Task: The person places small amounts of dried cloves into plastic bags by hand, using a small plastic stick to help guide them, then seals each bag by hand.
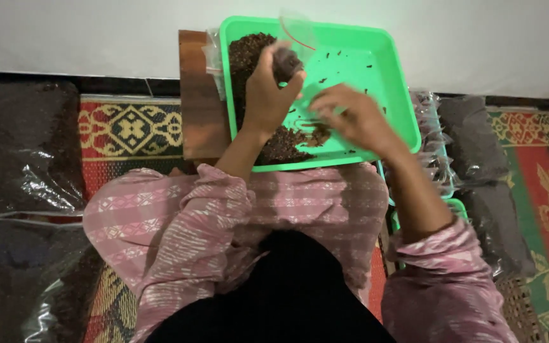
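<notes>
Over the green tray (394, 95), her left hand (268, 89) grips a small clear bag (290, 54) part-filled with dark cloves (249, 51) while her right hand (351, 117), blurred, fingers seemingly pinched, gathers more; filling seems midway, needing the bag mouth held open.

Looks like a home floor used for small packing work, not a shop or factory; shown by a woven patterned mat (131, 130) in red, yellow and green spread across left and right of the frame, below a plain white wall (84, 32) along the top; low wooden board (201, 101) at upper centre bearing a green plastic tray (376, 63) of dark dried bits; large clear sacks (23, 149) of the same dark stuff at the left; small filled clear packets (436, 149) heaped at the right; seated on the floor in pink patterned clothing.
</notes>
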